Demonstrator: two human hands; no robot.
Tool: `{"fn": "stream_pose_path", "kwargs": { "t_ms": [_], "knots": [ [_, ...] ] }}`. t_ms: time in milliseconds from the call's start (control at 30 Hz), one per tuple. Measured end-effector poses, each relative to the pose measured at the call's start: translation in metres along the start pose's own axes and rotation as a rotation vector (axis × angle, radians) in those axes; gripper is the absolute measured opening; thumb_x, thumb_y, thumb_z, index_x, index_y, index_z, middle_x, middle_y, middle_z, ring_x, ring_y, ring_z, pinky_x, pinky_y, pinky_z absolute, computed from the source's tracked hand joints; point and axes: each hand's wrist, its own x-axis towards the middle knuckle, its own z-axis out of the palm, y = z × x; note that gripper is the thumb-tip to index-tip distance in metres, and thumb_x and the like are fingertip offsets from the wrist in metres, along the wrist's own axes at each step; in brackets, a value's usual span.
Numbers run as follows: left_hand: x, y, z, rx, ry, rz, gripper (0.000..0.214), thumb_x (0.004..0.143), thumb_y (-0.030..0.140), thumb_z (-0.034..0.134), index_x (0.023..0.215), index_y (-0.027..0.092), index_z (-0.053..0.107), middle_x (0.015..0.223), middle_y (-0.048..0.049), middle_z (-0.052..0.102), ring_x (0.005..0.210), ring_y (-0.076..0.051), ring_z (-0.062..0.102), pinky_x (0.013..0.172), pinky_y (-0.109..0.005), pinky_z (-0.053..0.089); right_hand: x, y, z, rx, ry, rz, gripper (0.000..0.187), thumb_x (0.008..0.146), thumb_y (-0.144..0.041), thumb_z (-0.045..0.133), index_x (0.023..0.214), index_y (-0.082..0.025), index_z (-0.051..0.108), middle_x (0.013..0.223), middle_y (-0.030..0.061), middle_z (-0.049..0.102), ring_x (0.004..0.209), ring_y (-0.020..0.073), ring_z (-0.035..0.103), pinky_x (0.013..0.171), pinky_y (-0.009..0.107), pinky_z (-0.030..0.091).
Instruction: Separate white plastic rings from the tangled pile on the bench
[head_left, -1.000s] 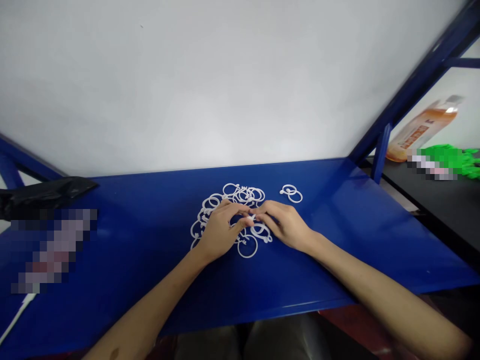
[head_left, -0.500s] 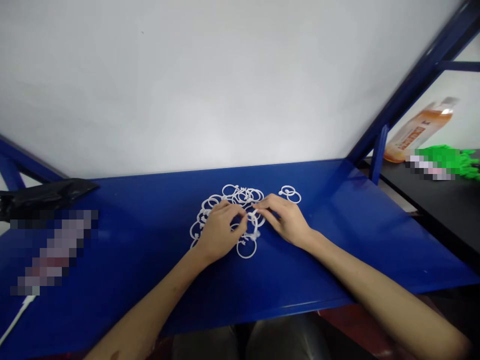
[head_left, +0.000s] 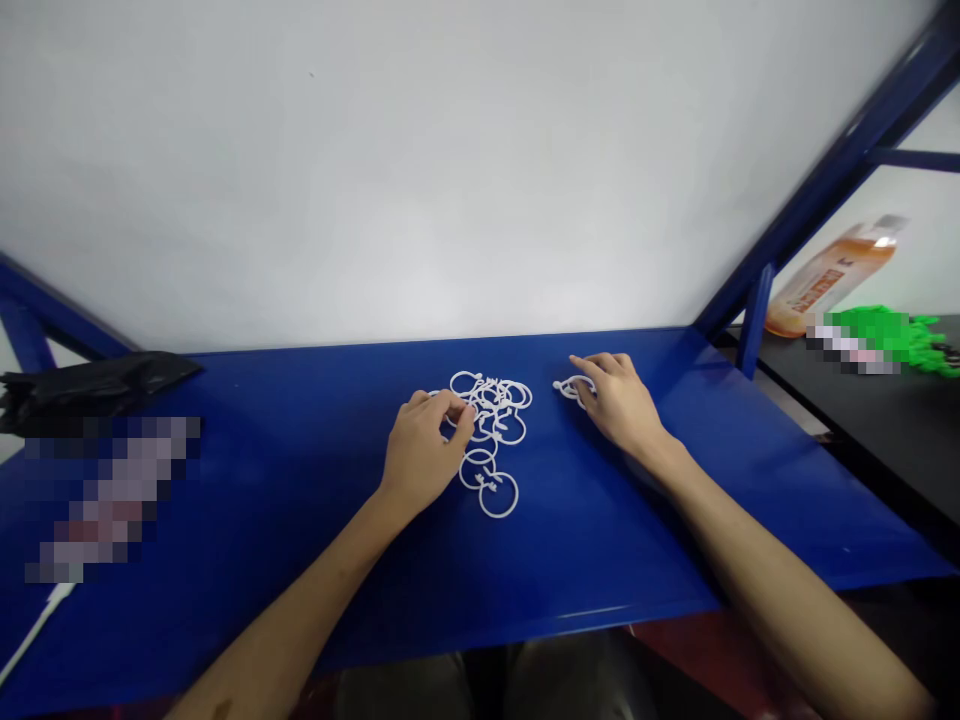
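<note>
So, a loose pile of thin white rings point(head_left: 495, 396) is spread over the middle of a blue counter point(head_left: 600, 545), lots of them overlapped, each one seemingly fitted with a little clip bit. A smaller bunch of rings point(head_left: 568, 387) is set off to the right, well clear of the main pile.

The left hand point(head_left: 426, 450) is held at the pile's left side, with a few rings partly covered by it. Its thumb and index finger are curled nearly together, but whether anything is pinched in that grip can't be told from this angle. The right hand point(head_left: 622, 402) is placed over the smaller bunch, fingers spread and grip loose, and part of those rings is hidden by the thumb.

As for the surroundings, a black plastic bag point(head_left: 97, 390) is left at the counter's far left, with a white cord point(head_left: 34, 632) nearer the front. Over on the right, a bottle point(head_left: 832, 285) with orange contents is stood beside something bright green point(head_left: 874, 332) on a black surface point(head_left: 855, 440).
</note>
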Motion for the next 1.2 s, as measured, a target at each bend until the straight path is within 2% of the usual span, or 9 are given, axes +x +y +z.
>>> {"fn": "stream_pose_path", "kwargs": {
  "t_ms": [100, 200, 367, 500, 733, 900, 1000, 1100, 1200],
  "knots": [
    [-0.001, 0.001, 0.001, 0.018, -0.005, 0.002, 0.022, 0.093, 0.026, 0.055, 0.071, 0.021, 0.054, 0.07, 0.0012, 0.063, 0.077, -0.019, 0.055, 0.077, -0.035, 0.04, -0.002, -0.018, -0.009, 0.088, 0.021, -0.07, 0.031, 0.097, -0.028, 0.053, 0.123, -0.018, 0.066, 0.111, 0.0146, 0.066, 0.104, 0.0303, 0.056, 0.089, 0.051, 0.052],
    [-0.003, 0.002, 0.002, 0.045, 0.004, 0.016, 0.025, 0.093, 0.026, 0.055, 0.068, 0.021, 0.051, 0.068, 0.0014, 0.062, 0.075, -0.019, 0.054, 0.077, -0.036, 0.039, -0.009, -0.05, -0.014, 0.319, -0.092, -0.185, 0.028, 0.098, -0.035, 0.056, 0.121, -0.021, 0.064, 0.111, 0.0102, 0.067, 0.103, 0.0245, 0.06, 0.093, 0.046, 0.052],
    [-0.005, 0.005, 0.005, 0.075, 0.004, 0.068, 0.026, 0.091, 0.023, 0.052, 0.065, 0.022, 0.046, 0.064, 0.0016, 0.059, 0.074, -0.019, 0.053, 0.078, -0.036, 0.039, -0.023, -0.082, -0.008, 0.619, -0.204, -0.171, 0.025, 0.095, -0.042, 0.061, 0.109, -0.022, 0.059, 0.097, 0.0049, 0.068, 0.086, 0.0174, 0.065, 0.077, 0.033, 0.056],
    [-0.008, 0.006, 0.007, 0.11, -0.015, 0.12, 0.025, 0.091, 0.023, 0.052, 0.066, 0.022, 0.047, 0.063, 0.0014, 0.058, 0.074, -0.02, 0.053, 0.078, -0.037, 0.038, -0.026, -0.079, -0.006, 0.637, -0.191, -0.127, 0.018, 0.096, -0.039, 0.06, 0.101, -0.022, 0.057, 0.09, 0.0031, 0.067, 0.077, 0.0153, 0.065, 0.071, 0.031, 0.054],
    [-0.009, 0.005, 0.008, 0.154, -0.037, 0.148, 0.024, 0.091, 0.023, 0.051, 0.067, 0.022, 0.047, 0.064, 0.0011, 0.058, 0.075, -0.02, 0.053, 0.078, -0.038, 0.037, -0.026, -0.08, -0.011, 0.632, -0.13, -0.157, 0.025, 0.094, -0.032, 0.061, 0.116, -0.022, 0.053, 0.101, 0.0039, 0.066, 0.078, 0.0135, 0.065, 0.069, 0.029, 0.055],
    [-0.009, 0.005, 0.01, 0.161, -0.035, 0.159, 0.024, 0.093, 0.024, 0.051, 0.069, 0.022, 0.049, 0.066, 0.0001, 0.06, 0.077, -0.022, 0.056, 0.079, -0.04, 0.04, -0.026, -0.082, -0.012, 0.667, -0.104, -0.207, 0.016, 0.096, -0.026, 0.056, 0.112, -0.023, 0.055, 0.1, 0.0036, 0.063, 0.076, 0.0121, 0.064, 0.071, 0.029, 0.056],
    [-0.011, 0.006, 0.01, 0.126, -0.011, 0.18, 0.01, 0.094, 0.028, 0.054, 0.089, 0.021, 0.059, 0.087, -0.0034, 0.068, 0.09, -0.024, 0.06, 0.086, -0.042, 0.042, -0.026, -0.08, -0.012, 0.677, -0.101, -0.196, 0.012, 0.096, -0.024, 0.055, 0.108, -0.022, 0.057, 0.096, 0.003, 0.063, 0.074, 0.0113, 0.063, 0.07, 0.028, 0.055],
    [-0.013, 0.007, 0.01, 0.066, -0.015, 0.301, 0.026, 0.093, 0.033, 0.059, 0.117, 0.021, 0.057, 0.113, -0.0073, 0.067, 0.109, -0.027, 0.058, 0.095, -0.044, 0.044, -0.026, -0.079, -0.011, 0.669, -0.103, -0.19, 0.009, 0.096, -0.023, 0.056, 0.104, -0.02, 0.058, 0.094, 0.0025, 0.063, 0.072, 0.0103, 0.063, 0.068, 0.027, 0.054],
    [-0.013, 0.006, 0.01, 0.031, -0.045, 0.454, 0.031, 0.095, 0.033, 0.059, 0.124, 0.023, 0.056, 0.118, -0.007, 0.064, 0.111, -0.025, 0.057, 0.097, -0.043, 0.047, -0.027, -0.078, -0.009, 0.675, -0.104, -0.229, 0.008, 0.096, -0.024, 0.057, 0.103, -0.02, 0.058, 0.095, 0.0024, 0.064, 0.072, 0.0098, 0.063, 0.067, 0.026, 0.053]
  ]
}}
